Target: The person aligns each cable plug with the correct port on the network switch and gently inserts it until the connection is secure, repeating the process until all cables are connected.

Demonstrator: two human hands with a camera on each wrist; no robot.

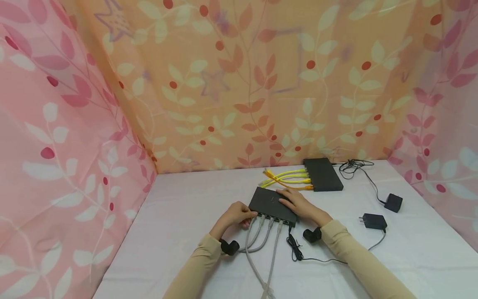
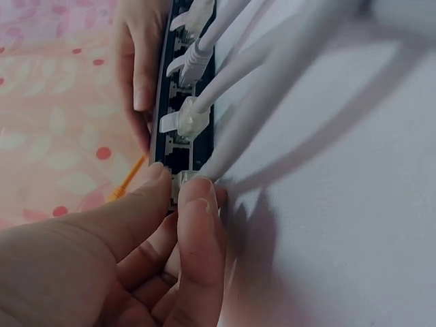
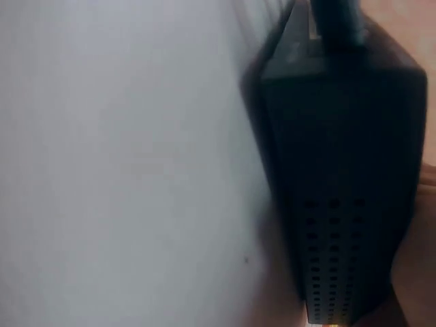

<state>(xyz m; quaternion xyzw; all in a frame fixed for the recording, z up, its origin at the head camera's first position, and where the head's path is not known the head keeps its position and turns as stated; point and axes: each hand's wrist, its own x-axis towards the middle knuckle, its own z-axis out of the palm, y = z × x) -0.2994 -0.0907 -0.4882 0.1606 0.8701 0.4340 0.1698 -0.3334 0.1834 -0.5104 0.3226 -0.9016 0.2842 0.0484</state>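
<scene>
A black network switch (image 1: pixel 266 200) lies on the white table with its row of ports facing the person. My left hand (image 1: pixel 236 214) is at its left front corner, where thumb and fingers pinch the clear plug (image 2: pixel 188 178) of a grey network cable at the end port; the fingertips partly hide it. Farther along the row sit several more grey cable plugs, one clear plug (image 2: pixel 193 117) being nearest. Across the top of the switch, at its right side, rests my right hand (image 1: pixel 300 204) with fingers extended. The vented side (image 3: pixel 334 238) of the switch fills much of the right wrist view.
Behind stands a second black switch (image 1: pixel 324 174) with yellow and orange cables (image 1: pixel 285 178). Two black power adapters (image 1: pixel 374 221) lie at right, one leading to a bundled black cord (image 1: pixel 295 248). Grey cables (image 1: pixel 257 270) trail toward the front edge. Patterned curtains (image 1: pixel 224 104) enclose the table.
</scene>
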